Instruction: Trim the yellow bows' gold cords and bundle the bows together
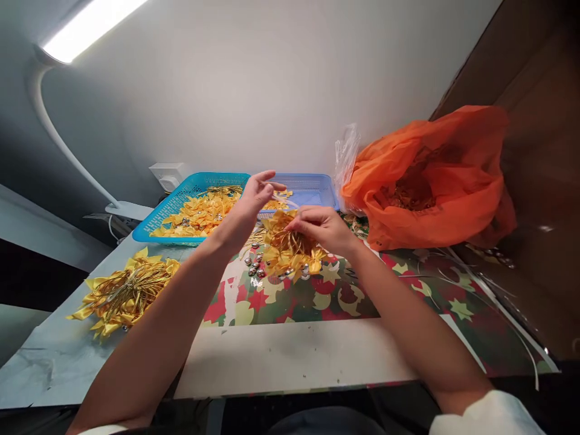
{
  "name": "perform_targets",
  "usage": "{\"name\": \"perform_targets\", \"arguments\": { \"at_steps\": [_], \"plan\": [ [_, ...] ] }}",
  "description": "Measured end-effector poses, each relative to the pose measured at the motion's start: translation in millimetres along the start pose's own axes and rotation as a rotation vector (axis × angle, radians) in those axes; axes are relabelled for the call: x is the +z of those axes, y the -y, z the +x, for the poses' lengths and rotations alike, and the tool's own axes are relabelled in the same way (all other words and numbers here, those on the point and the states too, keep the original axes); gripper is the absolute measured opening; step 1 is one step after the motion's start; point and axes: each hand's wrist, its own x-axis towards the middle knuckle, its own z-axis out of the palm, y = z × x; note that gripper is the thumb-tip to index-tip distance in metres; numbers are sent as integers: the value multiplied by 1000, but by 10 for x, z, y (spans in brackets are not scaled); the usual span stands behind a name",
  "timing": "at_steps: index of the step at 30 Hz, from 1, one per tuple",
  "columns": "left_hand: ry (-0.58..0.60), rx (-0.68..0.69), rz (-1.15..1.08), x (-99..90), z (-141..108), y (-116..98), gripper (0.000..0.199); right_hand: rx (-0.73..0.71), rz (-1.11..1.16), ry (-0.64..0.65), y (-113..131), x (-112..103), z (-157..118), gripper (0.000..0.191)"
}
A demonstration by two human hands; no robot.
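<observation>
My right hand (pixel 324 226) is closed on a bunch of yellow ribbon bows (pixel 294 248) with gold cords gathered at the middle. A thin white strip (pixel 287 200) runs from the top of the bunch to my left hand (pixel 259 194), which is raised a little above and to its left. The strip passes between my left thumb and fingers; the other fingers stretch out to the right. Small silver bells (pixel 255 264) lie on the table just left of the bunch. Another gathered bunch of yellow bows (pixel 133 287) rests beyond my left forearm.
A turquoise basket (pixel 145 232) of loose yellow bows stands at the back left, beside a blue-violet basket (pixel 312 192) with a few bows. An orange bag (pixel 471 175) sits open at the back right, near clear plastic (pixel 347 151). A lit lamp (pixel 90 30) leans over the left side.
</observation>
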Motion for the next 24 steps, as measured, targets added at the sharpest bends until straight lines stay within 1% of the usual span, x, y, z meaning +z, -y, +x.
{"name": "perform_targets", "arguments": {
  "at_steps": [2, 4, 6, 8, 10, 15, 19, 20, 21, 22, 24],
  "plan": [
    [36, -118, 52, -81, 60, 57, 49, 32, 88, -54, 8, -74, 1, 46],
    [94, -163, 114, -130, 97, 100, 50, 71, 171, -71, 18, -142, -1, 49],
    [171, -150, 223, -148, 104, 115, 39, 112, 215, -41, 35, -197, -9, 50],
    [237, -119, 334, -150, 90, 102, 29, 147, 220, 21, 64, -242, -20, 50],
    [284, -97, 405, -152, 72, 74, 25, 164, 191, 86, 109, -276, -31, 49],
    [443, -110, 439, -185, 56, 40, 25, 171, 118, 206, 202, -314, -44, 45],
    [572, -156, 423, -168, 52, 87, 31, 177, 138, 231, 175, -295, -42, 44],
    [586, -168, 432, -156, 52, 103, 32, 183, 133, 235, 160, -286, -40, 45],
    [567, -169, 455, -143, 52, 118, 32, 188, 120, 236, 148, -276, -37, 45],
    [509, -150, 489, -131, 54, 130, 30, 188, 97, 229, 137, -265, -32, 46],
    [315, -75, 543, -107, 57, 144, 25, 160, 25, 188, 127, -239, -22, 46]
  ]
}}
